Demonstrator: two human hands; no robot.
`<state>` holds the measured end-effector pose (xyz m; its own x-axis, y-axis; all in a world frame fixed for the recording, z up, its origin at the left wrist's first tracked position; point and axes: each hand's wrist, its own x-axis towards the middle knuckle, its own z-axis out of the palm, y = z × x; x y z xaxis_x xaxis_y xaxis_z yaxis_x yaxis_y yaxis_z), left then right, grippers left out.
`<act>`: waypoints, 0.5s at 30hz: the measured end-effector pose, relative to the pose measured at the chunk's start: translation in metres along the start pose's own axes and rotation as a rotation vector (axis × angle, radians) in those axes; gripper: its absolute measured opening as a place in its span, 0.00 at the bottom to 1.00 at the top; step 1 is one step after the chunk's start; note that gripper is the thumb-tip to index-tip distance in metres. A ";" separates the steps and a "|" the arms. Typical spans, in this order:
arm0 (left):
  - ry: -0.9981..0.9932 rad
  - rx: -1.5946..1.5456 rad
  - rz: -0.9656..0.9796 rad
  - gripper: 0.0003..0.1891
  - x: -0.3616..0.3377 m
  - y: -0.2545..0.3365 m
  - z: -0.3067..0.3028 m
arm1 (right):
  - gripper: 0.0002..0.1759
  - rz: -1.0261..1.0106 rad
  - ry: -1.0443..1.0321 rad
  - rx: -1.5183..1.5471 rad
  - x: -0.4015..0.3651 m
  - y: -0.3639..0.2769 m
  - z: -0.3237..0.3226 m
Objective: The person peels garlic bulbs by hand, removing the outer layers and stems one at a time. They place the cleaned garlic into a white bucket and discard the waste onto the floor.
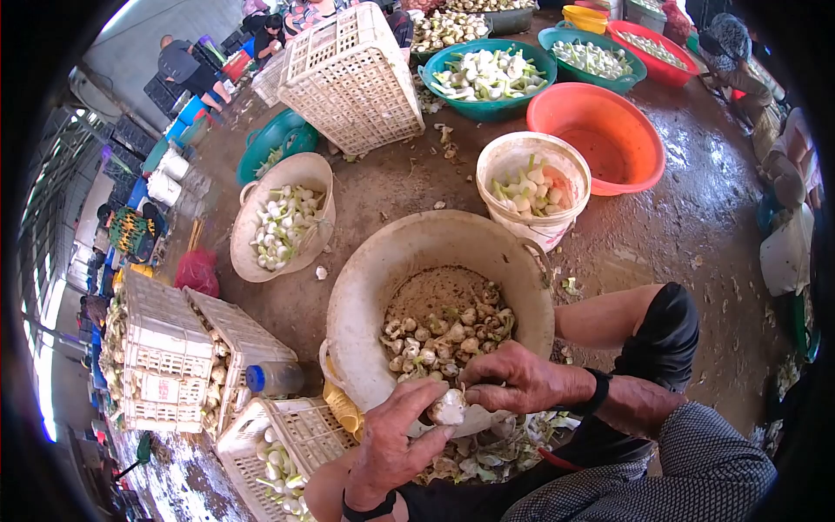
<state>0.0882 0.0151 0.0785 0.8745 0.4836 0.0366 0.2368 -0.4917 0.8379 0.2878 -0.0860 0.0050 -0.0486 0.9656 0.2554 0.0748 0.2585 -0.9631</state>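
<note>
My left hand (396, 444) and my right hand (513, 378) meet over the near rim of a large tilted cream bucket (365, 278). Between them I hold a small white bulb (450, 406); the left fingers grip it from below and the right fingers pinch its top. Inside the bucket lie several dirty, untrimmed bulbs (444, 335) in soil. Below my hands a heap of peelings and trimmed scraps (487, 452) rests on my lap. Whether the right hand also holds a blade is hidden.
A cream bucket (248, 244) and a white bucket (522, 152) hold cleaned bulbs. An empty orange basin (644, 161), teal basins (474, 109) and white plastic crates (348, 78) stand beyond. Crates (165, 348) and a bottle (274, 378) sit at left. Other people crouch far off.
</note>
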 end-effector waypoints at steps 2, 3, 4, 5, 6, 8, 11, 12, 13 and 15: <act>0.002 -0.013 0.001 0.25 -0.001 -0.001 0.001 | 0.09 -0.026 0.023 -0.014 -0.001 0.001 0.004; 0.000 -0.002 0.014 0.25 -0.001 -0.001 0.001 | 0.09 -0.036 0.049 -0.054 -0.001 0.001 0.005; -0.001 0.010 0.027 0.25 0.000 -0.001 0.001 | 0.08 -0.047 0.075 -0.093 -0.001 0.001 0.006; 0.001 0.011 0.027 0.25 0.000 0.000 0.000 | 0.08 -0.048 0.073 -0.093 -0.001 0.001 0.007; -0.004 -0.004 0.014 0.25 0.000 0.002 -0.001 | 0.09 -0.061 0.088 -0.091 -0.001 0.003 0.008; -0.012 -0.018 0.001 0.25 0.001 0.002 -0.002 | 0.09 -0.073 0.104 -0.088 -0.001 0.000 0.008; -0.021 -0.018 0.082 0.24 0.000 0.000 -0.006 | 0.10 0.250 0.049 0.182 -0.001 -0.014 0.004; -0.010 -0.053 0.047 0.25 0.000 0.002 -0.008 | 0.10 0.294 0.038 0.250 0.000 -0.016 0.002; 0.000 -0.087 0.013 0.25 -0.001 0.003 -0.009 | 0.11 0.338 0.028 0.318 0.000 -0.017 0.001; -0.006 -0.071 0.010 0.25 0.000 0.002 -0.009 | 0.11 0.214 0.019 0.192 0.001 -0.013 0.001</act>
<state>0.0845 0.0203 0.0848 0.8793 0.4744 0.0424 0.1971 -0.4435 0.8743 0.2853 -0.0882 0.0174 -0.0335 0.9985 0.0439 -0.1090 0.0401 -0.9932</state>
